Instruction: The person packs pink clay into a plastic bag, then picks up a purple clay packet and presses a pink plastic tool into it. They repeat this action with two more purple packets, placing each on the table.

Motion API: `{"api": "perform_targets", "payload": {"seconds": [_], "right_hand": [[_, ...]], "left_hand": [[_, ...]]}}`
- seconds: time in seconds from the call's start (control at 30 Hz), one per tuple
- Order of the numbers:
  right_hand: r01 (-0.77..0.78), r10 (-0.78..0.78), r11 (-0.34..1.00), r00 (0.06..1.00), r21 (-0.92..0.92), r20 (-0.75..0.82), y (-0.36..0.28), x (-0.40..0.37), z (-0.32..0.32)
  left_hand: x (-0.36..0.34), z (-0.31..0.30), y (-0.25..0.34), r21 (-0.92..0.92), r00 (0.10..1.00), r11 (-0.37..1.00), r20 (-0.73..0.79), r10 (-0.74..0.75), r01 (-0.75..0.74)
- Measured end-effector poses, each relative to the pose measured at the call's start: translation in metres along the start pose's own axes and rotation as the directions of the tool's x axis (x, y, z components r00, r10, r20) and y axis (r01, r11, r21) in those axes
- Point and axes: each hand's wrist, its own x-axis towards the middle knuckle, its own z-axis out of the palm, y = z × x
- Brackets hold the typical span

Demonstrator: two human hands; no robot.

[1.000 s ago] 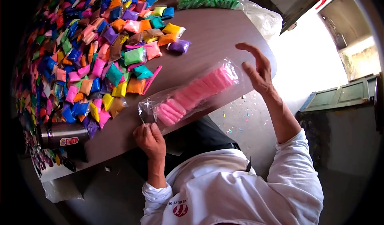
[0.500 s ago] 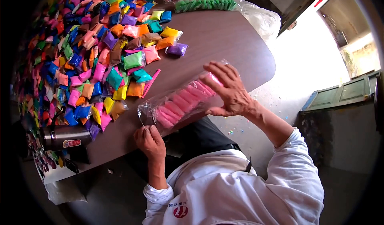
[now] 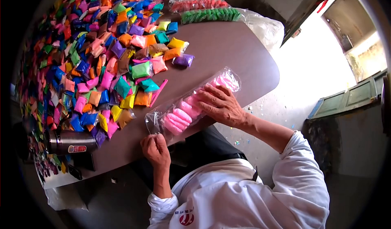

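Note:
A long clear plastic bag (image 3: 195, 102) with a row of pink pieces inside lies slanting across the near edge of the table. My left hand (image 3: 156, 147) pinches the bag's near-left end, thumb and fingers closed on the film. On top of the bag, my right hand (image 3: 223, 106) rests with its fingers stretched over the pink pieces, covering the middle of the row. The far end of the bag, with crinkled film, shows beyond my right fingers.
Many small colourful packets (image 3: 97, 66) cover the table's left side. A steel flask (image 3: 73, 142) lies at the near left, with a phone-like dark object (image 3: 84, 159) beside it. Filled bags, including a green one (image 3: 211, 15), lie at the back. A pink stick (image 3: 159, 93) lies by the packets.
My right hand has come down from above the bag's far end and moved nearer, onto the pink pieces. My left hand keeps its pinch on the near end.

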Motion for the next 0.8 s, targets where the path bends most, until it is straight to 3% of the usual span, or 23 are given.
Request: {"api": "perform_targets", "payload": {"seconds": [0.07, 0.27, 0.4, 0.47, 0.53, 0.57, 0.63, 0.67, 0.73, 0.8], "right_hand": [[0.021, -0.022, 0.999, 1.0, -0.032, -0.02, 0.002, 0.006, -0.002], [0.061, -0.063, 0.998, 0.995, -0.021, -0.081, 0.018, 0.024, -0.011], [-0.021, 0.023, 0.996, 1.0, 0.081, -0.018, 0.026, 0.038, -0.054], [-0.133, 0.106, 0.975, 0.982, 0.177, 0.155, 0.038, 0.043, -0.078], [-0.353, 0.207, 0.878, 0.89, 0.324, 0.407, 0.048, 0.053, -0.103], [-0.432, 0.205, 0.846, 0.805, 0.313, 0.557, 0.058, 0.056, -0.109], [-0.481, 0.181, 0.84, 0.685, 0.251, 0.705, 0.088, 0.055, -0.101], [-0.482, 0.182, 0.84, 0.684, 0.25, 0.707, 0.1, 0.053, -0.093], [-0.599, 0.347, 0.786, 0.631, 0.152, 0.694, 0.119, 0.048, -0.076], [-0.623, 0.431, 0.781, 0.601, 0.056, 0.674, 0.13, 0.048, -0.066]], "left_hand": [[-0.003, -0.003, 0.0, -0.089, 0.994, 0.99, 0.015, -0.11, 0.111], [-0.001, -0.008, 0.003, -0.123, 0.991, 0.984, 0.044, -0.125, 0.13], [0.0, -0.008, 0.002, -0.146, 0.995, 0.985, 0.051, -0.088, 0.094], [-0.002, -0.006, 0.003, -0.115, 0.995, 0.988, 0.026, -0.101, 0.103], [-0.002, -0.004, 0.001, -0.069, 0.998, 0.996, 0.019, -0.061, 0.063], [-0.002, -0.003, 0.001, -0.02, 1.0, 1.0, 0.012, -0.021, 0.022], [0.001, -0.001, 0.003, -0.007, 1.0, 1.0, -0.01, 0.009, -0.009], [0.001, 0.0, 0.004, 0.01, 0.999, 0.999, -0.036, 0.039, -0.039], [-0.001, 0.0, 0.002, 0.005, 0.999, 0.999, -0.028, 0.045, -0.045], [0.001, 0.0, 0.002, 0.002, 0.998, 0.999, -0.021, 0.053, -0.053]]}}
